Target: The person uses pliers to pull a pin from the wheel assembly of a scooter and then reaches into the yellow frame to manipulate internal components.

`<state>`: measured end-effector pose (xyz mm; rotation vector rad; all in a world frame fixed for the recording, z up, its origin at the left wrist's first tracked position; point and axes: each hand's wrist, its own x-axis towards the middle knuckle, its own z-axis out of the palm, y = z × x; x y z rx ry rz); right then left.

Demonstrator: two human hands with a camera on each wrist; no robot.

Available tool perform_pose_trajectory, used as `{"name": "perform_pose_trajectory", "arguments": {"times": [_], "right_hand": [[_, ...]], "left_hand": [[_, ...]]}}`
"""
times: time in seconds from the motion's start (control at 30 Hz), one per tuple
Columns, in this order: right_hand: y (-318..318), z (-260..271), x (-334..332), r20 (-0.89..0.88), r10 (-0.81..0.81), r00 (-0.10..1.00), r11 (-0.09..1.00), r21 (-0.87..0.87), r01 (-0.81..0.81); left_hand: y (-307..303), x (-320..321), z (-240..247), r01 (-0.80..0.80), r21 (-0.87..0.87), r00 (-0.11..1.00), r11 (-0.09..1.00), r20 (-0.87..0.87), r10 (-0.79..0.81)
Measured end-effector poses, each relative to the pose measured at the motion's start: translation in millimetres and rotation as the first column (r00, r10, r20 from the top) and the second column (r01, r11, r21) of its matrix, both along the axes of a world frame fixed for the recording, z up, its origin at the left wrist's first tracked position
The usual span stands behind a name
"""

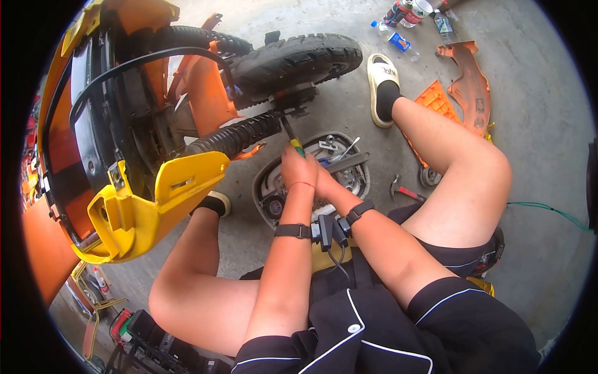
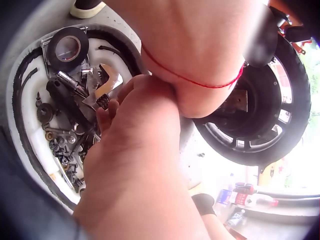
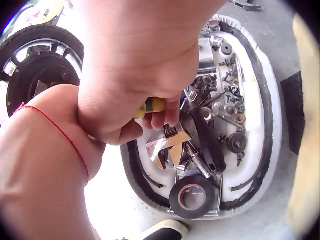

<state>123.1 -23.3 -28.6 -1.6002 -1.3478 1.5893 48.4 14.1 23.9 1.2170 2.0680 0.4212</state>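
Observation:
In the head view my left hand [image 1: 296,165], with a red string at its wrist, grips a screwdriver [image 1: 297,148] with a yellow-and-green handle. Its dark shaft points up to the lower end of a black coil-spring shock absorber [image 1: 240,135], beside the wheel [image 1: 293,65]. My right hand [image 1: 324,182] lies close against the left. In the right wrist view, the right fingers curl round the handle's butt end [image 3: 156,104]. Below the hands sits an oval white-lined tub [image 3: 252,102] of bolts and tools, including a roll of black tape [image 3: 176,199] and a black-handled screwdriver [image 3: 209,140].
The orange-and-yellow scooter body [image 1: 140,206] fills the left side. A red-handled hammer [image 1: 408,192] lies on the floor to the right, near orange panels [image 1: 467,87]. Several bottles [image 1: 398,42] are at the back. My slippered foot [image 1: 381,78] stands near the wheel.

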Motion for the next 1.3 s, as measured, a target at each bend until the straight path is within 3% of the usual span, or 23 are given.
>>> {"name": "perform_pose_trajectory", "arguments": {"times": [0.07, 0.27, 0.37, 0.5, 0.57, 0.67, 0.87, 1.3], "right_hand": [[1.5, 3.2, -1.6, -0.147, -0.059, 0.987, 0.998, -0.013, 0.057], [4.1, 20.6, -5.5, -0.195, -0.091, 0.977, 0.991, -0.113, 0.070], [-8.8, -13.9, -10.9, -0.179, -0.167, 0.970, 0.985, -0.071, 0.157], [0.2, 24.2, -7.5, -0.208, -0.140, 0.968, 0.984, -0.139, 0.113], [3.7, 34.7, -7.3, -0.221, -0.127, 0.967, 0.978, -0.192, 0.084], [-0.1, 15.3, -9.9, -0.229, -0.085, 0.970, 0.993, -0.104, 0.063], [-4.8, -3.4, -10.2, -0.195, -0.096, 0.976, 0.991, -0.113, 0.075], [-1.7, 4.0, -10.3, -0.237, -0.088, 0.968, 0.990, -0.126, 0.059]], "left_hand": [[0.6, -1.0, -0.7, 0.009, -0.011, 1.000, 1.000, 0.008, -0.009], [0.2, -3.1, 5.8, 0.010, -0.014, 1.000, 1.000, 0.001, -0.010], [0.2, -2.7, 10.5, 0.042, -0.040, 0.999, 0.998, -0.017, -0.043], [-3.0, -3.1, 1.4, 0.014, 0.014, 0.998, 1.000, -0.062, -0.013], [-0.4, -6.1, 2.8, 0.035, -0.063, 0.999, 0.997, -0.020, -0.037], [-1.4, -6.9, 4.4, 0.024, -0.039, 0.999, 0.999, -0.031, -0.025], [-1.2, -5.5, 9.3, 0.017, -0.038, 0.999, 0.999, -0.029, -0.018], [1.0, -6.9, 11.9, 0.037, -0.015, 0.999, 0.999, -0.022, -0.037]]}}
